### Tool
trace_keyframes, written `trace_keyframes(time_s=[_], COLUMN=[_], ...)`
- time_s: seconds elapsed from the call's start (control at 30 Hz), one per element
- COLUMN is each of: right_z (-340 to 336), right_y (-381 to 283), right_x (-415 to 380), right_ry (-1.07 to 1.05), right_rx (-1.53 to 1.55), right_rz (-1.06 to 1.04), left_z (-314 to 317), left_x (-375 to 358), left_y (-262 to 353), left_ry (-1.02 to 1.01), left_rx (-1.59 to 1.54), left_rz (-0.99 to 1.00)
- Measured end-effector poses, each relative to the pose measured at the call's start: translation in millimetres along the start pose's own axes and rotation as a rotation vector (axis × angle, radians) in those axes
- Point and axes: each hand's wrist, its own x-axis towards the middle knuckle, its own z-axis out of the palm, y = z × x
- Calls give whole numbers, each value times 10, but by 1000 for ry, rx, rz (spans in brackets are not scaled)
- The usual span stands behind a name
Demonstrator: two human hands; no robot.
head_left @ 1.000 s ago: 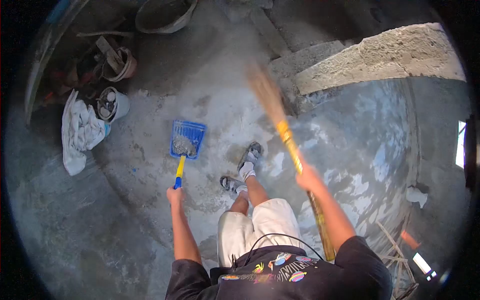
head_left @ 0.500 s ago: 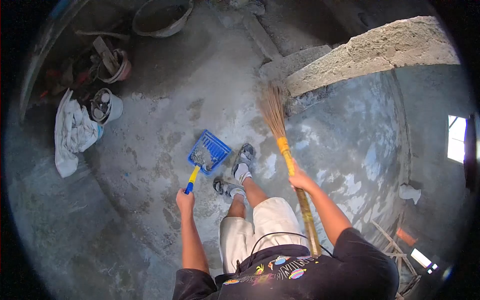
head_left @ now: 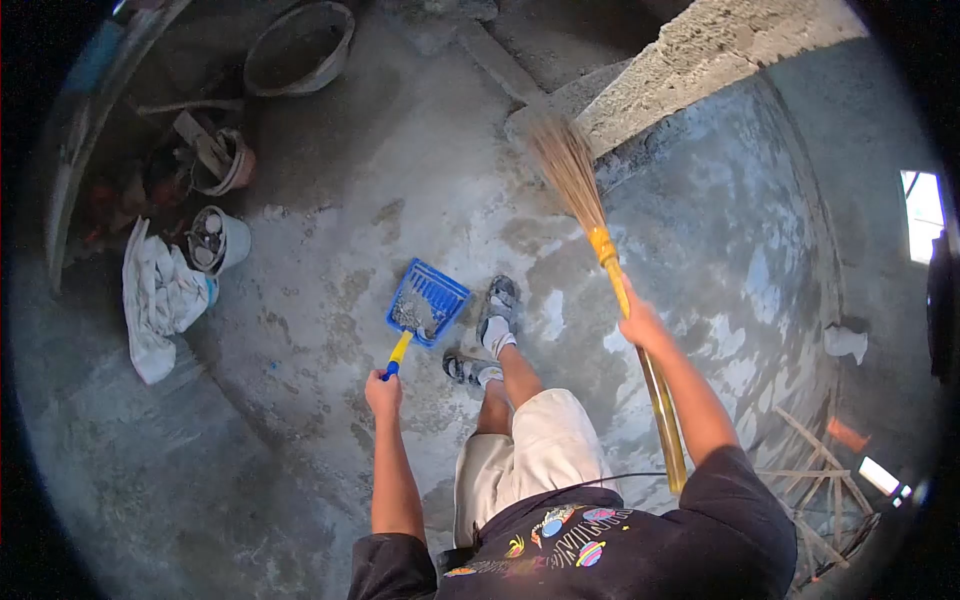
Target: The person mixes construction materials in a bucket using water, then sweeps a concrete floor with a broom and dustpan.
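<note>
My left hand is closed round the blue end of the handle of a blue dustpan, which has a yellow section near the pan. Grey debris lies in the pan, close to my feet. My right hand grips a long broom by its handle, just below the yellow binding. The broom's straw bristles point up and left, toward the end of a rough concrete ledge, and their tips are slightly blurred. Both feet, in dark sandals, stand right of the dustpan on the grey floor.
At the left are a white sack, a white bucket with things inside, and a reddish bucket holding a piece of wood. A large round basin stands at the top. Wooden sticks lie at the lower right.
The broom has moved right relative to my body, with its bristles raised toward the top. My right hand has shifted right and slightly up. The view has turned a little; the dustpan stays near my feet.
</note>
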Motion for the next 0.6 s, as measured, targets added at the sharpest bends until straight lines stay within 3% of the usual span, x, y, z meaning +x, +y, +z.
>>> trace_keyframes(time_s=[0.1, 0.2, 0.27, 0.4, 0.5, 0.57, 0.6], right_z=[207, 553, 381, 688, 626, 294, 294], right_y=[187, 338, 122, 769, 1039, 961, 1159], right_x=[578, 222, -346, -1114, -1438, -1493, -1370], right_ry=[-24, -47, -285, -86, -20, -111, -99], right_rx=[26, 9, 200, -71, -76, 262, 270], right_rz=[110, 99, 256, 53, 78, 351, 350], left_z=[-49, -200, -187, 27, 17, 49, 61], left_x=[-45, -151, -206, -45, -118, -95, -95], left_y=[54, 258, 239, -56, -90, -46, -39], left_ry=[-21, -109, -96, 9, 6, 3, 5], left_rx=[-18, -90, -139, -40, -49, -38, -42], left_rz=[-25, -154, -149, -2, -17, -19, -5])
